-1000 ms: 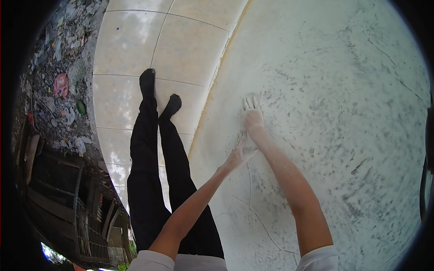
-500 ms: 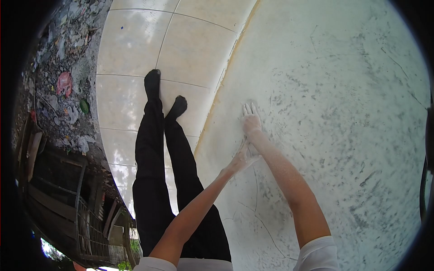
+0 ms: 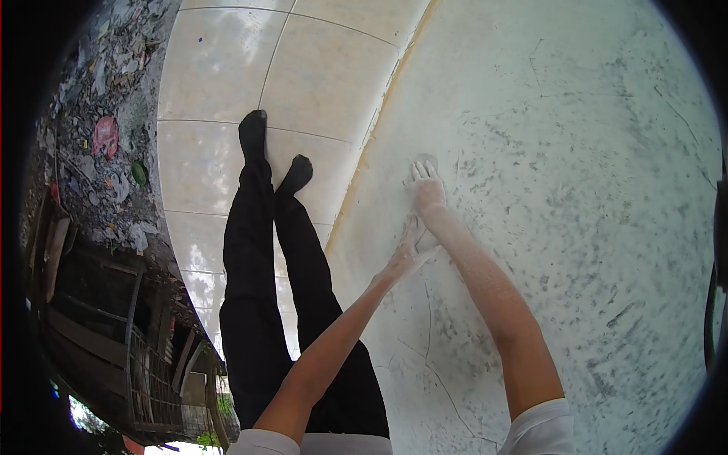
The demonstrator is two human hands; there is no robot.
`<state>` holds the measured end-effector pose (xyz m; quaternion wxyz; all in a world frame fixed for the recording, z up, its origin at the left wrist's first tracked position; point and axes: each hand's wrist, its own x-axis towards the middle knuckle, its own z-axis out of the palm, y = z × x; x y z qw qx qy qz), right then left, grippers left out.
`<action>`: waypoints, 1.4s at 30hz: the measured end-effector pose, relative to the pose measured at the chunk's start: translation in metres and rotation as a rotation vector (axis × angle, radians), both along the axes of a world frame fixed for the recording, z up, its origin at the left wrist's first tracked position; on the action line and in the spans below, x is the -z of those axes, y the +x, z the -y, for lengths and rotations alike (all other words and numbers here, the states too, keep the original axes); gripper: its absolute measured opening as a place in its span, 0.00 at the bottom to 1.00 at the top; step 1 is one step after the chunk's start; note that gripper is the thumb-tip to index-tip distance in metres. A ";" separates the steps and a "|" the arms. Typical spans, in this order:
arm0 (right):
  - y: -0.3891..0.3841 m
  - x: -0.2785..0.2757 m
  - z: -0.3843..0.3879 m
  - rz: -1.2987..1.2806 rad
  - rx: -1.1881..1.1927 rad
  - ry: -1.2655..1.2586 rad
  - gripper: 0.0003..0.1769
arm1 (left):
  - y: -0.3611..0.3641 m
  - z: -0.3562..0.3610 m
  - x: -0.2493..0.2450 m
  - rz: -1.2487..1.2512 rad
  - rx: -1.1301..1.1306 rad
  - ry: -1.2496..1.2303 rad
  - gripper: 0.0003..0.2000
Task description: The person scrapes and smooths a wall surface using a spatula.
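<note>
My right hand lies against the pale plastered wall, its fingers pressed over a thin grey piece of sandpaper. The sandpaper's rounded edge shows past the fingertips, and the rest is hidden under the hand. Just below the right wrist is my left hand, fingers stretched out and thumb apart, with nothing in it. White dust coats both hands and reaches up the right forearm. Around them the wall has grey smudges and thin cracks.
A yellowish strip runs where the wall meets the tiled floor. My legs in black trousers and dark socks stand on the tiles. Left of the floor edge is rubble with litter, and a metal railing beside boards.
My right hand has moved slightly up and right on the wall with the sandpaper. The left thumb now stands further from its fingers. The whole view has shifted a little.
</note>
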<state>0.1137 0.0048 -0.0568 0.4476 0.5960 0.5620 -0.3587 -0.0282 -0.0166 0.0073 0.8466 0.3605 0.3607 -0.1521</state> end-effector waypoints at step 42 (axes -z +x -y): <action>0.079 -0.022 -0.089 0.191 0.134 0.225 0.23 | 0.056 -0.059 -0.014 -0.023 0.000 -0.095 0.54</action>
